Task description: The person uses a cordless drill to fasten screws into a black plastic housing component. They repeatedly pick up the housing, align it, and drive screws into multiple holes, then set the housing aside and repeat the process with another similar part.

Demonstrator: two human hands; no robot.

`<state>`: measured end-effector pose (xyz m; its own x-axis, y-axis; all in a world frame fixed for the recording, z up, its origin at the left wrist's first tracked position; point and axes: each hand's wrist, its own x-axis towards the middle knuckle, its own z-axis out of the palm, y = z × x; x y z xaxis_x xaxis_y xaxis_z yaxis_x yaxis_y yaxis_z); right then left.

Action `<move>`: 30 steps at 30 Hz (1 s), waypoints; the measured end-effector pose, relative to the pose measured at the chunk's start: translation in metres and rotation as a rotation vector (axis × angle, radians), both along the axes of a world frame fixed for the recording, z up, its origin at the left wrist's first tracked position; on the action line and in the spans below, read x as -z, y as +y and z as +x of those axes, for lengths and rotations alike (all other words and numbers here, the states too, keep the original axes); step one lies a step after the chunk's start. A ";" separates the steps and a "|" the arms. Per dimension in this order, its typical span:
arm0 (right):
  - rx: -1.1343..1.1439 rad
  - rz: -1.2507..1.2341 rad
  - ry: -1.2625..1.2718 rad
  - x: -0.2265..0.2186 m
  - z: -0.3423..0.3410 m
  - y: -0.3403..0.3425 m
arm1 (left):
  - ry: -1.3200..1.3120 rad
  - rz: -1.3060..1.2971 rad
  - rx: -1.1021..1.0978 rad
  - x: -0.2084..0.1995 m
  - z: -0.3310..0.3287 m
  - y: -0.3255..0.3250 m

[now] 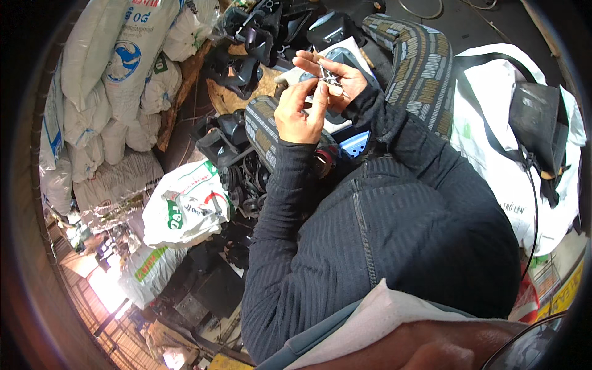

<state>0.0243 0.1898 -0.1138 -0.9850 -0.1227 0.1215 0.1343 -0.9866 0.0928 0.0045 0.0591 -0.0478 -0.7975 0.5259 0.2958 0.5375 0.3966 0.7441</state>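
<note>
Small silver metal pieces [330, 76], thin and screw-like, lie across the palm and fingers of my right hand [353, 84]. That hand is cupped, palm up, around them. Close against it on the left, my left hand [300, 113] has its thumb and forefinger drawn together at the edge of the pieces. What sits between those fingertips is too small to make out. Beneath both hands is a white and grey panel-like object [346, 54], mostly covered by them. A blue perforated part [356, 145] shows below my right wrist.
Black moulded plastic parts [246, 74] are heaped beyond and left of my hands. A patterned cushion-like roll [425, 68] curves around on the right. White sacks [117, 80] are stacked at far left, a white plastic bag [188, 203] nearer. Another white bag [481, 123] with black straps lies right.
</note>
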 end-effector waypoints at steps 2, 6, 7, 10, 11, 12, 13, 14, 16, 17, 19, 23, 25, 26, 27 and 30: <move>-0.026 -0.006 -0.123 0.008 0.000 0.000 | 0.008 -0.064 -0.007 0.002 0.002 0.002; -0.029 0.050 -0.209 0.019 0.003 0.004 | 0.105 -0.136 0.019 0.018 0.002 0.006; -0.022 0.084 -0.196 0.022 0.004 0.005 | 0.110 -0.143 0.029 0.021 0.002 0.007; 0.028 0.320 -0.253 0.023 0.008 -0.001 | -0.096 -0.136 -0.065 0.034 -0.002 0.011; 0.050 0.421 -0.285 0.023 0.008 -0.003 | -0.189 -0.135 -0.108 0.034 -0.003 0.013; 0.063 0.336 -0.102 0.048 0.006 -0.007 | -0.235 -0.166 -0.153 0.034 -0.006 0.015; 0.059 0.328 -0.175 0.043 0.006 -0.008 | -0.235 -0.186 -0.154 0.035 -0.011 0.015; 0.055 0.319 -0.248 0.037 0.006 -0.012 | -0.188 -0.227 -0.146 0.034 -0.010 0.014; 0.039 0.325 -0.240 0.041 0.007 -0.010 | -0.076 -0.261 -0.148 0.028 -0.009 0.012; -0.007 0.317 -0.292 0.049 0.009 -0.009 | -0.009 -0.253 -0.157 0.023 -0.010 0.012; -0.104 0.300 -0.395 0.059 0.011 -0.007 | 0.009 -0.284 -0.190 0.010 -0.014 0.007; -0.149 0.343 -0.336 0.052 0.019 -0.017 | 0.065 -0.429 -0.093 0.009 -0.014 -0.013; -0.161 0.400 -0.403 0.055 0.018 -0.025 | 0.049 -0.370 -0.105 0.022 -0.008 -0.017; -0.182 0.399 -0.392 0.057 0.019 -0.027 | 0.045 -0.330 -0.119 0.027 -0.004 -0.020; -0.203 0.398 -0.379 0.059 0.020 -0.028 | 0.042 -0.290 -0.134 0.030 -0.001 -0.025; -0.158 0.386 -0.417 0.072 0.029 -0.022 | -0.102 -0.324 -0.257 0.034 0.009 -0.068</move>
